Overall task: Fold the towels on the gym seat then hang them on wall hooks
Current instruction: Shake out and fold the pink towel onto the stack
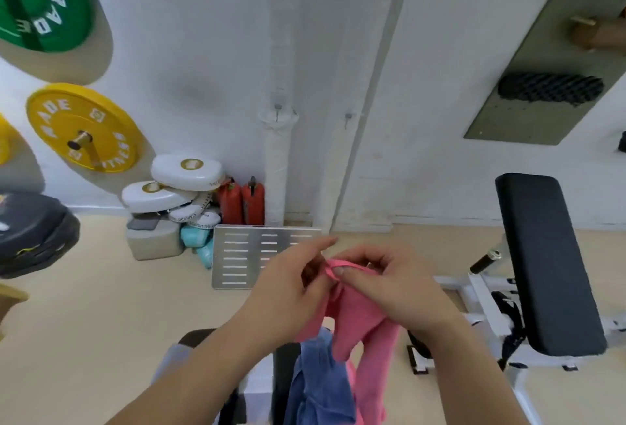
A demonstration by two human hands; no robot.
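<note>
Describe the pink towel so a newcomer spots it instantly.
Find the black padded bench on the right; just left of it, two hands meet. The pink towel hangs from the left hand and right hand, which pinch its top loop. The blue towel beside it hangs lower.

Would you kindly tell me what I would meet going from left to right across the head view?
In order: yellow weight plate → white pads → red canisters → white pipe → pink towel → black bench pad.
</note>
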